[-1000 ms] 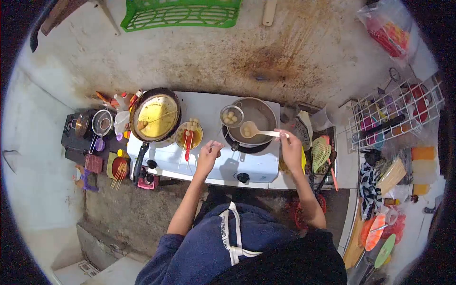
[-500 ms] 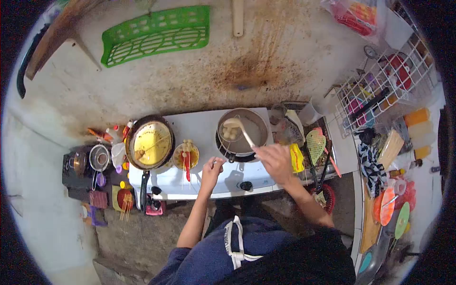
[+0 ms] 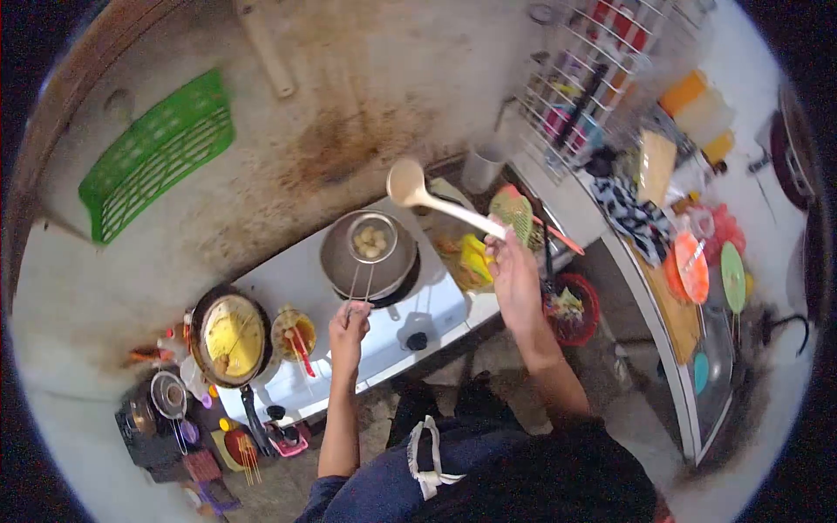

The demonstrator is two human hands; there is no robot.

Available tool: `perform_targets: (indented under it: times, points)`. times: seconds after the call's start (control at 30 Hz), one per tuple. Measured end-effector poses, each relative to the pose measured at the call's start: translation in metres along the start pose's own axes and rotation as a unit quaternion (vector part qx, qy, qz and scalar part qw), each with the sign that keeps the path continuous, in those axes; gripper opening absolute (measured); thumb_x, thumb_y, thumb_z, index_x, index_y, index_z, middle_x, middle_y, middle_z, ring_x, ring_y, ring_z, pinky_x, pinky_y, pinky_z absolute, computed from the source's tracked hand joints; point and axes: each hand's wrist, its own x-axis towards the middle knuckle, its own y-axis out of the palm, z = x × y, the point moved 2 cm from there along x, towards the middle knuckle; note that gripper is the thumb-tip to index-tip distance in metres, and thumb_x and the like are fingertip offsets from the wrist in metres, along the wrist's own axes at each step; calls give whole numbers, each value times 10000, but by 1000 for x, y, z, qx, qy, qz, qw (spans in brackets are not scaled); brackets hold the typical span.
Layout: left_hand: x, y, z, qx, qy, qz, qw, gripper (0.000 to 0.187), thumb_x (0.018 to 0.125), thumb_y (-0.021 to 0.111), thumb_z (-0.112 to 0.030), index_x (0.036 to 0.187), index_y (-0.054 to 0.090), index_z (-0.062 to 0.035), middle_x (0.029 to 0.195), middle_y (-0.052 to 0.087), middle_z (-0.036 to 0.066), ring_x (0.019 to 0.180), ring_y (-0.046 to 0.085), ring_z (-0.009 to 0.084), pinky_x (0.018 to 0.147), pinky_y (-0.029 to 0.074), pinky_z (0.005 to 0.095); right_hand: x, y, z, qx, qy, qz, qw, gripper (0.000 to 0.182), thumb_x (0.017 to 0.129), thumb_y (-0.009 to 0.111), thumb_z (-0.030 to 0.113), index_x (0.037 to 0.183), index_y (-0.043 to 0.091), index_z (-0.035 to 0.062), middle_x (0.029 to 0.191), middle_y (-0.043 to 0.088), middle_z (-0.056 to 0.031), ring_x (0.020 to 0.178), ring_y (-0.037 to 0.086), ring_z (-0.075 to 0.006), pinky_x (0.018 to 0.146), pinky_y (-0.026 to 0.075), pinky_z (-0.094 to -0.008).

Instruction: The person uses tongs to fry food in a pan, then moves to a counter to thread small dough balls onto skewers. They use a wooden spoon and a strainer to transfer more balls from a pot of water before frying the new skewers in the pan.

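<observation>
My left hand (image 3: 349,329) is closed around the wire handle of a small strainer (image 3: 373,218). Several pale balls (image 3: 370,242) lie in its mesh bowl, over a grey cooking pot (image 3: 332,263) on the stove (image 3: 445,292). In my right hand (image 3: 516,277) is the handle end of a cream-coloured ladle (image 3: 446,207). Its bowl is raised above and to the right of the pot, tilted so its inside faces me. Left of the pot stands a bowl of sauce (image 3: 288,321) with a red-handled utensil (image 3: 302,350) and skewers in it.
A frying pan (image 3: 231,338) holds something yellow at the stove's left end. On the right are a green slotted spatula (image 3: 512,214), a yellow packet (image 3: 476,259) and a red basket (image 3: 580,327). A counter (image 3: 649,283) with plates runs along the right wall.
My right hand has lifted the ladle out of the pot, up and to the right. The view has turned to the right, and the strainer with the balls now shows fully.
</observation>
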Motion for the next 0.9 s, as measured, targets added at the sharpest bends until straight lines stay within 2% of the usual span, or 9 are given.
perform_targets:
  times: [0.07,0.13,0.2,0.3,0.37,0.47,0.63,0.73,0.9]
  points:
    - [-4,23,-14,-12,4,27,1000,147,790,499,-160,831,542,-25,566,359,-60,495,285,28,445,190,187,-6,-22,30,87,23,-24,996,269,884,445,245,1084,510,78,792,534,40,727,450,-65,657,340,-205]
    - [-8,48,-15,-6,7,61,998,146,790,495,-159,829,541,-26,565,357,-60,496,282,29,446,189,189,-22,-43,63,114,-51,-13,992,300,894,417,249,1126,480,70,813,519,38,742,435,-69,662,331,-201]
    - [-15,77,-16,-1,9,94,996,145,790,492,-158,826,540,-26,563,356,-60,496,279,30,447,188,190,-34,-89,79,45,-107,-35,993,415,910,369,265,1260,348,43,887,482,23,787,416,-83,684,346,-201]
    - [-33,130,-8,7,-11,157,988,155,812,496,-175,826,536,-26,559,346,-61,507,284,29,453,198,192,-62,-144,103,-3,-150,-56,987,416,907,381,252,1254,368,22,923,506,11,796,423,-74,699,352,-198]
    - [-47,167,7,-4,-16,185,983,161,825,491,-183,832,533,-28,563,350,-65,512,295,29,463,211,185,-83,-185,109,-153,-114,-222,956,336,887,444,221,1157,491,26,951,572,-29,756,463,-56,652,355,-177]
    - [-65,217,49,24,-48,182,982,172,843,482,-199,840,535,-35,594,373,-57,520,312,32,468,230,191,-115,-253,102,-170,-138,-197,956,333,887,438,222,1152,505,32,932,588,-37,733,472,-59,653,353,-182]
    - [-89,278,110,-4,-65,164,984,166,835,504,-197,825,541,-35,582,388,-53,511,330,32,457,240,195,-155,-315,96,-227,14,-185,956,338,880,406,179,1185,478,51,956,588,-3,798,467,-55,634,318,-184]
    - [-94,305,138,6,-32,142,989,180,858,469,-221,854,554,-63,583,367,-62,512,310,33,457,233,194,-161,-336,96,-223,52,-162,960,340,879,401,160,1194,470,53,968,588,-3,795,457,-55,631,310,-192]
    - [-92,334,138,12,-45,96,994,189,846,477,-204,854,544,-28,571,379,-45,507,334,48,471,262,199,-147,-349,104,-220,56,-99,969,341,879,386,116,1202,459,31,967,587,-12,786,450,-57,647,314,-186]
